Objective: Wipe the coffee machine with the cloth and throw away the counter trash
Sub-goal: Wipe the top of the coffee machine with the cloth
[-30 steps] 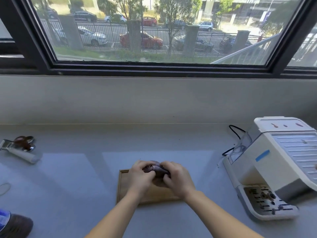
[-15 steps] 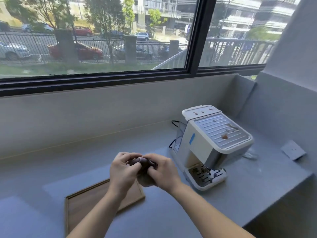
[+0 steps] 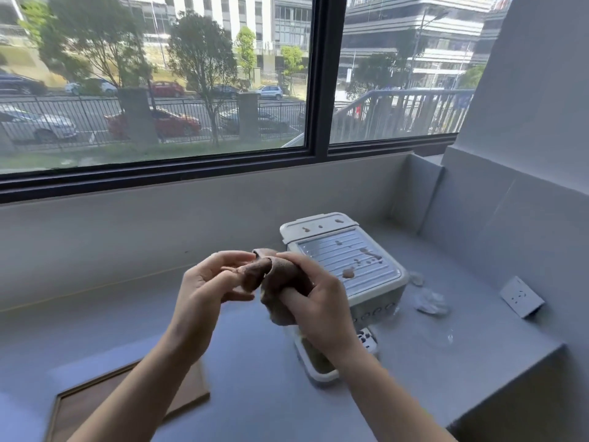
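Brown cloth point(image 3: 274, 282) is bunched between my two hands, which I hold up in the air above the counter point(image 3: 255, 362), in front of the coffee machine. My right hand point(image 3: 322, 301) grips the bigger part of it, with the fingers curled round the bundle so that it hangs a little under my palm. My left hand point(image 3: 207, 288) is half closed and pinches one folded edge of the cloth between thumb and fingers.

Under my left forearm a wooden tray point(image 3: 95, 406) lies flat on the grey counter, near its front edge.

Behind my right hand stands the white coffee machine point(image 3: 376, 282). Its ribbed top plate carries several brown stains point(image 3: 348, 273), and some more spots are on the white lid behind the plate. The drip tray point(image 3: 318, 368) at its foot is partly hidden by my right wrist.

To the right of the machine, near it, some clear plastic scraps point(image 3: 430, 303) lie crumpled on the counter. Further right, a white socket plate point(image 3: 521, 296) is seen close to the side wall.

Beyond the grey back wall is a large window point(image 3: 159, 90) with a dark frame, with parked cars, trees and buildings outside.
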Available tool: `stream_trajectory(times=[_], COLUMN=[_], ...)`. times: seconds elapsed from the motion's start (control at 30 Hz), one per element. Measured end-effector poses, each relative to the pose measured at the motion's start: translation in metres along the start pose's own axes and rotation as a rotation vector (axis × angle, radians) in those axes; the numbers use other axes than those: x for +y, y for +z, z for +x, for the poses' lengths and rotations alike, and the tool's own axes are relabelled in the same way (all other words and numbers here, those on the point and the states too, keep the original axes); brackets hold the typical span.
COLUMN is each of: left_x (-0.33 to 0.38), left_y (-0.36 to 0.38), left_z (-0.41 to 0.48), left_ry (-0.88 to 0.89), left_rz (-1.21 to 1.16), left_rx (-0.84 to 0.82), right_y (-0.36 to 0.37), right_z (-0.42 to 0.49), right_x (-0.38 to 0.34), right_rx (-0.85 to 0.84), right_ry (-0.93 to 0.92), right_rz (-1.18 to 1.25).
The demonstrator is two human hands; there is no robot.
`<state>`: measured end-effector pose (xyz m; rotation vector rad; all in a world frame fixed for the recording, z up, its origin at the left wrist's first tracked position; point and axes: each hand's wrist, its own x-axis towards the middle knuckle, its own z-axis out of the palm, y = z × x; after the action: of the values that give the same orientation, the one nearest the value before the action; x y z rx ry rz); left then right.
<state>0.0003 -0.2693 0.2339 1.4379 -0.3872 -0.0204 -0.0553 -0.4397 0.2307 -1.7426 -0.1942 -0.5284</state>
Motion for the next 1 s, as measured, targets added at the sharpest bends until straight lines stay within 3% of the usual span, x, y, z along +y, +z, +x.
stream_trajectory(times=[0.07, 0.17, 0.27, 0.4, 0.53, 0.73, 1.0], left_x=[-0.003, -0.019, -0.042, -0.066, -0.082, -0.087, -0.093], left_y=[0.025, 0.066, 0.105, 0.139, 0.152, 0.158, 0.157], left_z=[0.006, 0.009, 0.009, 0.019, 0.019, 0.015, 0.011], left_ry=[0.049, 0.162, 0.257, 0.199, 0.147, 0.165, 0.153], left_rz=[0.084, 0.456, 0.871, 1.133, 1.170, 1.146, 1.104], left_rx=[0.093, 0.188, 0.077, 0.021, 0.027, 0.118, 0.195], right_y=[-0.034, -0.083, -0.126, -0.164, -0.178, -0.181, -0.176], right_z=[0.008, 0.019, 0.031, 0.040, 0.037, 0.025, 0.017], right_x=[-0.008, -0.010, 0.003, 0.031, 0.060, 0.088, 0.103], right_rx=[0.055, 0.147, 0.199, 0.299, 0.294, 0.257, 0.161], right_ry=[-0.038, -0.068, -0.027, -0.056, 0.020, 0.081, 0.071], right_rz=[-0.018, -0.127, -0.272, -0.583, -0.762, -0.801, -0.539])
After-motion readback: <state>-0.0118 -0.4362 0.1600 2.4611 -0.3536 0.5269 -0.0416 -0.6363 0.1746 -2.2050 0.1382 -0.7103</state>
